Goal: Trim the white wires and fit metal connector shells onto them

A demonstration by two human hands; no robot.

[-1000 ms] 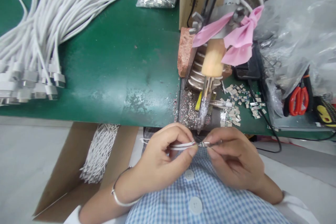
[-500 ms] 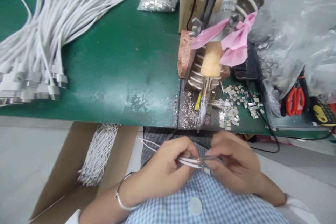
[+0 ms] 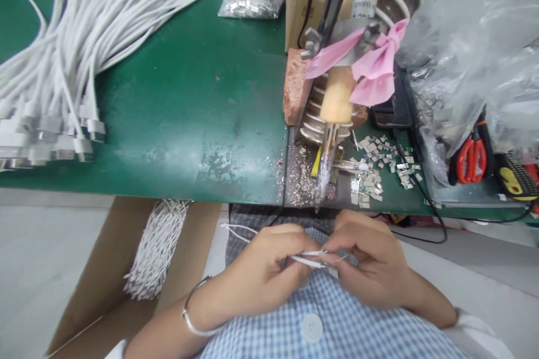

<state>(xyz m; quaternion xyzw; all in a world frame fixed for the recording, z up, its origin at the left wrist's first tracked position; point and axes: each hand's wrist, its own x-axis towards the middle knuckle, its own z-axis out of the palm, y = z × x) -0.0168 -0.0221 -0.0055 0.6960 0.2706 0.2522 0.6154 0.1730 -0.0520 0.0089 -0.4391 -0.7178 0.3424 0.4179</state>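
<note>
Held low in front of the checked apron, my left hand (image 3: 278,269) is closed round a white cable (image 3: 309,262), two lengths of which stick out past its thumb and forefinger. Behind that hand, a loop of the cable (image 3: 240,230) trails to the left. My right hand (image 3: 370,263) is closed in a pinch at the cable ends, on a thin wire (image 3: 342,258). A small metal connector (image 3: 332,272) shows just under the right fingertips. Above the hands, a soldering iron (image 3: 326,174) with a wooden handle points down from its stand, its tip near the table edge.
Small metal connectors (image 3: 368,182) lie right of the iron, by red-handled cutters (image 3: 471,160). Bundled white USB cables (image 3: 84,67) lie on the green table (image 3: 189,101). Below it, a cardboard box (image 3: 90,269) holds more white cables. A brick (image 3: 293,87) stands beside the iron stand.
My right fingers have closed in on the cable ends and shifted slightly left. The white lengths lie a little further right in the left hand's grip. The view has shifted slightly.
</note>
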